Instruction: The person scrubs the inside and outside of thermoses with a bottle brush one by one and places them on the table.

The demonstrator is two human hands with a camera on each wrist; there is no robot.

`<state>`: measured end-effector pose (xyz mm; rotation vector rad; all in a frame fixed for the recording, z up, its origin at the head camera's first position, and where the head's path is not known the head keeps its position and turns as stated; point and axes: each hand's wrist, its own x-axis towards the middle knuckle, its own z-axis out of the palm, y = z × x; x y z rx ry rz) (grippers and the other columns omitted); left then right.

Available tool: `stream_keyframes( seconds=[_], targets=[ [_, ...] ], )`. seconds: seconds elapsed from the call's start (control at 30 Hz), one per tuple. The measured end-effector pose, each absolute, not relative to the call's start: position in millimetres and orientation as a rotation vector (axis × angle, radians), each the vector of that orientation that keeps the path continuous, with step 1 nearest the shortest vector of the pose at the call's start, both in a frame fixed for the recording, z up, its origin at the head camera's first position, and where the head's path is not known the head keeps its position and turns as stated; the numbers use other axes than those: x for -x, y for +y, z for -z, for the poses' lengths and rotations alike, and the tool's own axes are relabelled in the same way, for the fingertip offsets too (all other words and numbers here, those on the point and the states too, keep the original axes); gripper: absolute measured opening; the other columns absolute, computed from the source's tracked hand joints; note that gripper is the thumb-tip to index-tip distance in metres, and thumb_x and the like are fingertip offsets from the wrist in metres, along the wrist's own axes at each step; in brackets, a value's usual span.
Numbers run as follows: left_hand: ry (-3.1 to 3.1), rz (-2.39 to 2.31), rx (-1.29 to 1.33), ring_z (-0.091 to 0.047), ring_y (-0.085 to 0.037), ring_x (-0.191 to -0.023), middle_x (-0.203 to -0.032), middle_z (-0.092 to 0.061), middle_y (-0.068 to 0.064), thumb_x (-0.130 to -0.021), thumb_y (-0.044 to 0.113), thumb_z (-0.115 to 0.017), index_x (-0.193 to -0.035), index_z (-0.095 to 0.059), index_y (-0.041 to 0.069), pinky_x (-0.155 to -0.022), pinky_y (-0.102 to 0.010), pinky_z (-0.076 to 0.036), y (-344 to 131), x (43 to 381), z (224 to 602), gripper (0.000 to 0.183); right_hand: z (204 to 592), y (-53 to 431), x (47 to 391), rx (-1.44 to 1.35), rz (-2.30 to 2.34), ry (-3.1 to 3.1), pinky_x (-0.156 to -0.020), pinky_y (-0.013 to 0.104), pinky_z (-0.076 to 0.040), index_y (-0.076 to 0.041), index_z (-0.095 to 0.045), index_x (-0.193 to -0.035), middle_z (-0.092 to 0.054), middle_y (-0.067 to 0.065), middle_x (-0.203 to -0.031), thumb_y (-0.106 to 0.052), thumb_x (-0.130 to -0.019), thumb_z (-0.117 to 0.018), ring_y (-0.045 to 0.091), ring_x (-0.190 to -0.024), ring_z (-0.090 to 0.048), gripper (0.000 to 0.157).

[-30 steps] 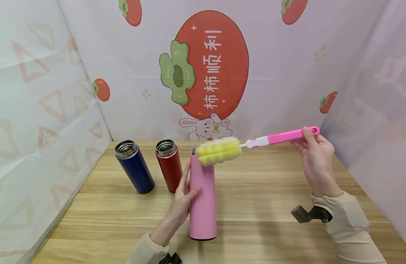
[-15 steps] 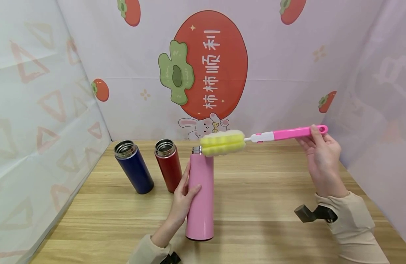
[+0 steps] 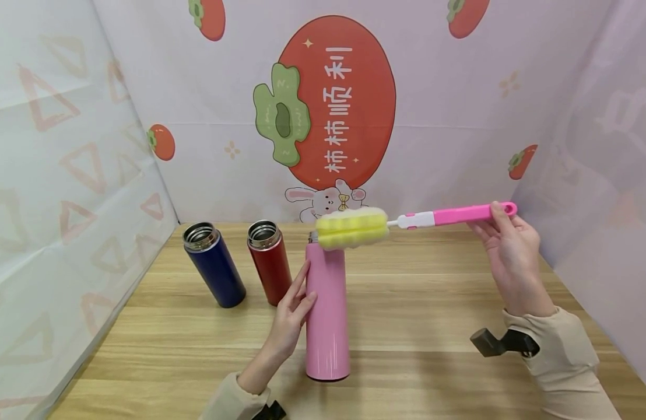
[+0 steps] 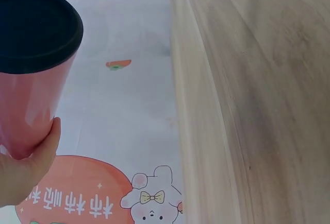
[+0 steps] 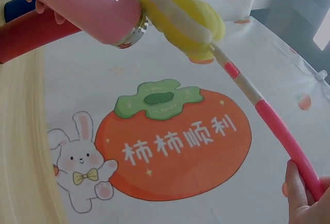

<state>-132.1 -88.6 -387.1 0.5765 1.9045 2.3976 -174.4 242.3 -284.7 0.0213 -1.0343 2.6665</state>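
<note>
My left hand grips a pink thermos bottle from its left side, thumb across the front. The bottle stands nearly upright with its dark base visible in the left wrist view, lifted off the table. My right hand pinches the pink handle end of a bottle brush. Its yellow-and-white sponge head lies across the bottle's mouth, outside it, and partly hides the metal neck in the head view.
A blue bottle and a red bottle, both without lids, stand upright on the wooden table left of the pink one. A patterned cloth encloses the back and sides.
The brush has shifted right and slightly up, from lower across the bottle's top to level with its mouth. The pink bottle swayed left, then back right. The other bottles have stayed put.
</note>
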Motion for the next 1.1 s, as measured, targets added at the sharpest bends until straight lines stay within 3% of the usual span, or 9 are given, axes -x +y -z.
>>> stream_keyframes(
  seconds=[0.5, 0.8, 1.1],
  targets=[
    [1.718, -2.435, -0.568, -0.050, -0.011, -0.105, -0.113, -0.053, 0.003, -0.093, 0.013, -0.042, -0.142, -0.019, 0.020, -0.083, -0.026, -0.044, -86, 132, 387, 0.054, 293, 246, 174, -0.025, -2.726, -0.996, -0.077, 0.030, -0.047, 0.004, -0.053, -0.098, -0.059, 0.014, -0.085, -0.008, -0.079, -0.062, 0.022, -0.082, -0.063, 0.025],
    [1.673, -2.466, -0.602, -0.050, -0.010, -0.106, -0.116, -0.051, 0.002, -0.094, 0.012, -0.041, -0.141, -0.021, 0.022, -0.083, -0.026, -0.043, -84, 133, 388, 0.053, 295, 246, 174, -0.025, -2.767, -0.996, -0.078, 0.030, -0.047, 0.005, -0.054, -0.097, -0.057, 0.013, -0.087, -0.006, -0.082, -0.058, 0.022, -0.083, -0.063, 0.019],
    [1.632, -2.506, -0.475, -0.048, -0.013, -0.110, -0.128, -0.040, -0.009, -0.094, 0.010, -0.039, -0.142, -0.016, 0.019, -0.090, -0.028, -0.039, -83, 135, 383, 0.055, 306, 249, 170, -0.011, -2.806, -1.147, -0.075, 0.029, -0.048, 0.003, -0.057, -0.090, -0.062, 0.012, -0.082, -0.005, -0.082, -0.059, 0.019, -0.082, -0.064, 0.012]
  ],
)
